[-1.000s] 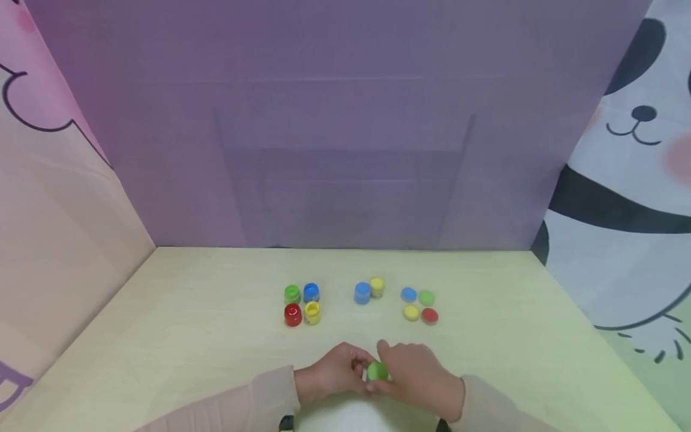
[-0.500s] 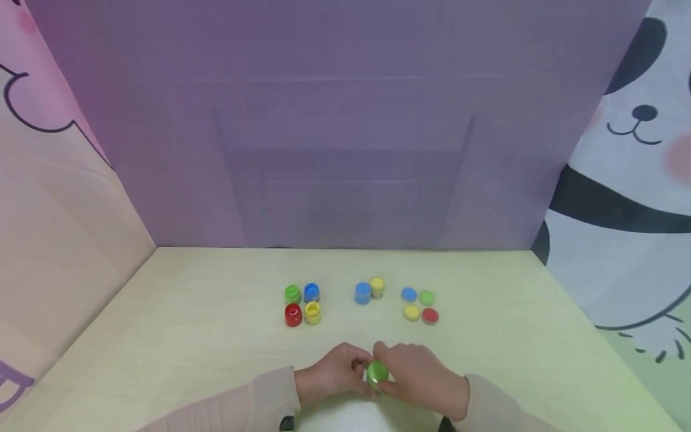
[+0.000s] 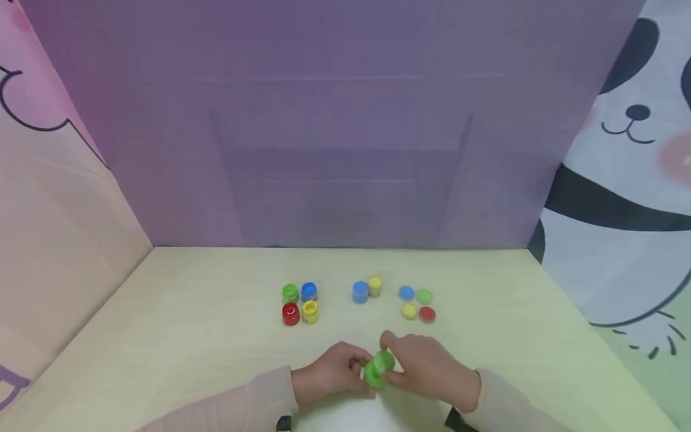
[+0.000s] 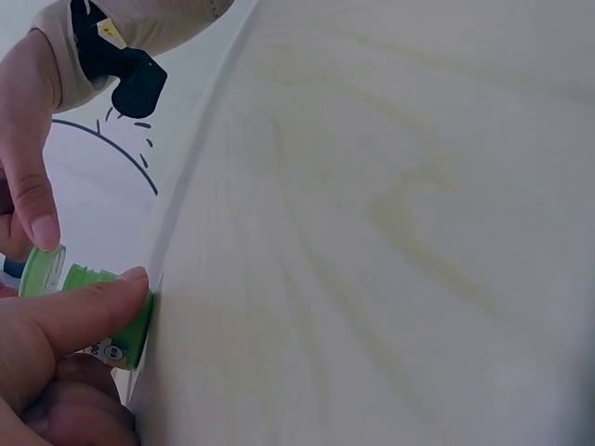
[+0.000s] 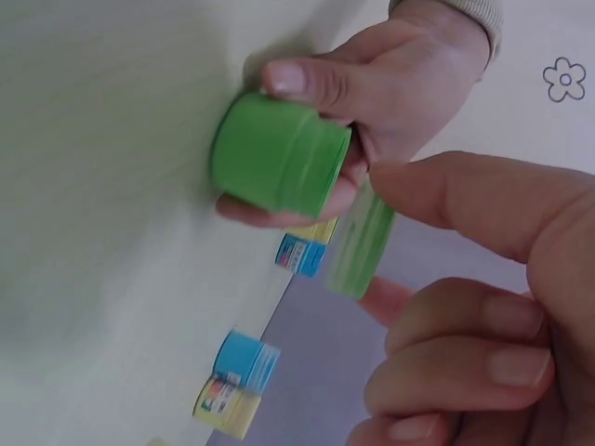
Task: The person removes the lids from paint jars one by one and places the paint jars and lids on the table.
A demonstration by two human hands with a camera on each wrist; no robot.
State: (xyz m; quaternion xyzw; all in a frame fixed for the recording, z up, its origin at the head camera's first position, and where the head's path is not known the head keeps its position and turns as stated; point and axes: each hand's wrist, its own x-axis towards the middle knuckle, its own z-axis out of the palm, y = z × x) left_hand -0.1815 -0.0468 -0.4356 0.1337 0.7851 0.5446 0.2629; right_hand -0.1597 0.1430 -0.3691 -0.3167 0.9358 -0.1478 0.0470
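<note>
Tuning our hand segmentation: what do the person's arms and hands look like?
Left hand, right hand: bare. Left sleeve, right sleeve: long, pale beige. The right one bears a black strap, rounded black mount and small yellow patch; a black piece shows by the left sleeve.

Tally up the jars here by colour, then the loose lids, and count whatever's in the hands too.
Green jars: 2, one in the left hand
Blue jars: 2
Yellow jars: 2
Red jars: 1
Loose lids: 5, one in the right hand
Total: 12
</note>
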